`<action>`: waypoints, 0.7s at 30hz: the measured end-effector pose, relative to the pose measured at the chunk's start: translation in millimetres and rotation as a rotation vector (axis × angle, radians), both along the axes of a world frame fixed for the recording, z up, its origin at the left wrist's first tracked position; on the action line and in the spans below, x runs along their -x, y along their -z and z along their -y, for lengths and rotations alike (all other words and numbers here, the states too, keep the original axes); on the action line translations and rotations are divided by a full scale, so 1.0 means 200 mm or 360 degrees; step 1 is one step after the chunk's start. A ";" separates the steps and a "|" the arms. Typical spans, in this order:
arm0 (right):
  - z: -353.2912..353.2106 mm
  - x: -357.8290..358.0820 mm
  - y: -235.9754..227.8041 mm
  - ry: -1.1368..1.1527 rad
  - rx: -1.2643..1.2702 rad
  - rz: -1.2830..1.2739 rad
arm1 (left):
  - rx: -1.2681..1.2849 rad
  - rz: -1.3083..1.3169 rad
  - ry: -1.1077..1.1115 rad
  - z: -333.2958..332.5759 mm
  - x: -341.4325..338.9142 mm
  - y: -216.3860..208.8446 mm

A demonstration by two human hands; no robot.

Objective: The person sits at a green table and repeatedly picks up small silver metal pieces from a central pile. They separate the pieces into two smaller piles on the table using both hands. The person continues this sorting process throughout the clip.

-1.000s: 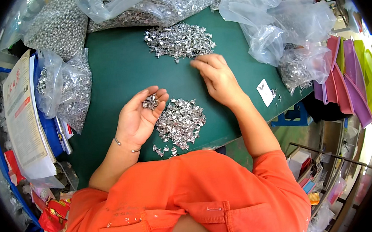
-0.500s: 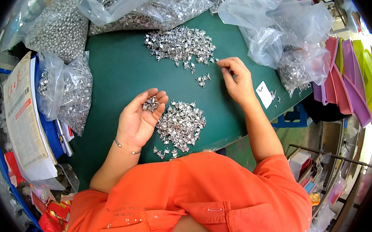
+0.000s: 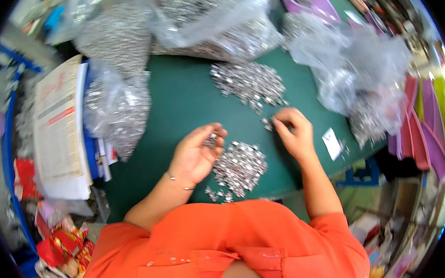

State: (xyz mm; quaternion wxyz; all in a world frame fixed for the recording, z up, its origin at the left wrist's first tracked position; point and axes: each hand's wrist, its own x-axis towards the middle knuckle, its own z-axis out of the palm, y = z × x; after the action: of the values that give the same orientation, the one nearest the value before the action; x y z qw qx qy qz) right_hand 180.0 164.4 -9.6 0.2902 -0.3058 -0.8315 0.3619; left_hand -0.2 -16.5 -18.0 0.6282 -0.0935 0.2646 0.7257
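Observation:
My left hand (image 3: 196,153) is cupped palm up, its fingers curled around several small silver metal pieces (image 3: 211,141). Just right of it lies the near pile of silver pieces (image 3: 241,168), pronged and shiny. My right hand (image 3: 297,134) has thumb and forefinger close together at a few loose silver pieces (image 3: 267,123) between the piles. What lies in that pinch is blurred and cannot be made out. Farther off, a second pile of silver pieces (image 3: 249,84) spreads over the green tabletop (image 3: 178,95).
Clear plastic bags of metal parts stand along the back (image 3: 220,36) and left (image 3: 120,112). More bags (image 3: 368,113) sit at right, near a white card (image 3: 331,144). A purple tray (image 3: 308,1) is at the back. Newspapers (image 3: 59,135) stand at left; coloured bins (image 3: 425,125) at far right.
My view has shifted, so the scene sits lower and farther right. My right hand has come from the far pile's edge to the few loose pieces. My left hand still holds its pieces.

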 end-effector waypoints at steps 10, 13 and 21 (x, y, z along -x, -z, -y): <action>0.02 -0.04 -0.02 0.0003 0.0186 -0.0052 | -0.0066 -0.1182 -0.1046 0.09 0.53 -0.38; 0.04 -0.04 -0.01 0.0053 0.0680 -0.0111 | 0.0664 -0.2212 -0.1540 0.16 0.81 -0.43; 0.09 -0.03 -0.07 -0.0075 0.0641 -0.0057 | 0.1567 -0.3788 -0.0509 0.15 0.88 -0.28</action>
State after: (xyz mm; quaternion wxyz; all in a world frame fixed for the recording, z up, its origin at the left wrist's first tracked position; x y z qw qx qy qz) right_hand 185.1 145.5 3.5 0.2294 -0.3316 -0.7439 0.5329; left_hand -175.3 -47.4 38.1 -0.1845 0.3549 0.8800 0.2561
